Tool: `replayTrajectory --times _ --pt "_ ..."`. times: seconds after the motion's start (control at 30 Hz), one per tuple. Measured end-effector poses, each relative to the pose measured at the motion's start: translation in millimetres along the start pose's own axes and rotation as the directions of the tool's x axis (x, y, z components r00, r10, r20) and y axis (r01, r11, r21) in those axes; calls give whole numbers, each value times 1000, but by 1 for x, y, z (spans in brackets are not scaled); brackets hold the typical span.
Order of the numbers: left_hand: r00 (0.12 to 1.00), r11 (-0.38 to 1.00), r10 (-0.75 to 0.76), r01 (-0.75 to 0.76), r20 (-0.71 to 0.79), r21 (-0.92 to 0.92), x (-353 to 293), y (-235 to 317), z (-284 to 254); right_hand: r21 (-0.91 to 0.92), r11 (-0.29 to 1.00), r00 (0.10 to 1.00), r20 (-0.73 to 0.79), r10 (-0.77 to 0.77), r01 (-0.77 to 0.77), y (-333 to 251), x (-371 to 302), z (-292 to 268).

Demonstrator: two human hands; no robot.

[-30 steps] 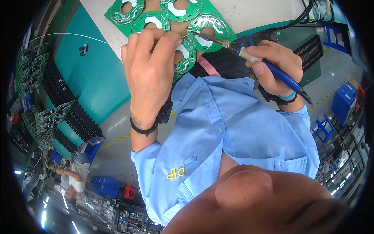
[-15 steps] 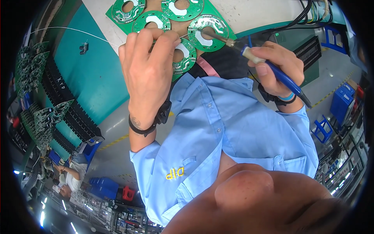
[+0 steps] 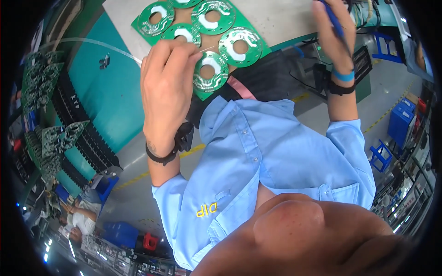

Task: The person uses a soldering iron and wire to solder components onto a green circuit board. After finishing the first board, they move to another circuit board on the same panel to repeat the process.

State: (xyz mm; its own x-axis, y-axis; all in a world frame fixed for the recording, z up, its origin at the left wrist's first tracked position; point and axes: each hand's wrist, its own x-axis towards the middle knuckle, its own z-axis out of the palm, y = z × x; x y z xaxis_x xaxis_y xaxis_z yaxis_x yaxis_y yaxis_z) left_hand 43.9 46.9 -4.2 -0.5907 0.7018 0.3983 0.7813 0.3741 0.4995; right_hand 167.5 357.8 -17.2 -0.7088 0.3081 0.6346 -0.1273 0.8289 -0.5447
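My left hand (image 3: 168, 87) is closed, pinching a thin solder wire (image 3: 208, 49) whose end sticks out past the fingertips. The wire trails off to the left in a loose arc. Under and beside these fingers lies a green circuit board panel (image 3: 251, 24) with several round, ring-shaped boards, each with a hole in the middle. The lower round board (image 3: 220, 76) is nearest my fingertips. At the upper right, away from the panel, my right hand (image 3: 338, 43) is closed round the blue handle of a soldering iron (image 3: 333, 19). The iron's tip is out of view.
A pale work surface (image 3: 131, 23) bears the panel, beside a teal mat (image 3: 119, 101) with a small dark part (image 3: 104, 61). Black racks (image 3: 69, 99) and populated green boards (image 3: 41, 83) stand at left. Cables (image 3: 366, 14) hang at upper right. Another person (image 3: 83, 218) sits lower left.
My right hand has carried the soldering iron from above the round boards up and to the right. The left hand keeps the solder wire and sits slightly lower and further left.
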Motion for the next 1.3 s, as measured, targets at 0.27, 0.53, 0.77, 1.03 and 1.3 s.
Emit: replayTrajectory --times 0.27,0.53,0.77,1.03,1.3 --pt "991 996 -18 30 131 -88 1 -11 -10 523 842 969 112 -221 132 -36 -25 -20" --pt "991 996 68 -61 117 -59 2 -14 2 511 849 912 273 -307 133 -56 -32 -4" --pt "988 993 111 -107 108 -49 4 -14 5 498 853 887 308 -344 158 -48 -37 2" --pt "986 993 114 -111 117 -39 6 -13 6 506 845 892 282 -352 174 -51 -31 6" --pt "985 997 78 -76 157 -16 7 -9 2 496 854 892 299 -339 159 -54 -29 4"
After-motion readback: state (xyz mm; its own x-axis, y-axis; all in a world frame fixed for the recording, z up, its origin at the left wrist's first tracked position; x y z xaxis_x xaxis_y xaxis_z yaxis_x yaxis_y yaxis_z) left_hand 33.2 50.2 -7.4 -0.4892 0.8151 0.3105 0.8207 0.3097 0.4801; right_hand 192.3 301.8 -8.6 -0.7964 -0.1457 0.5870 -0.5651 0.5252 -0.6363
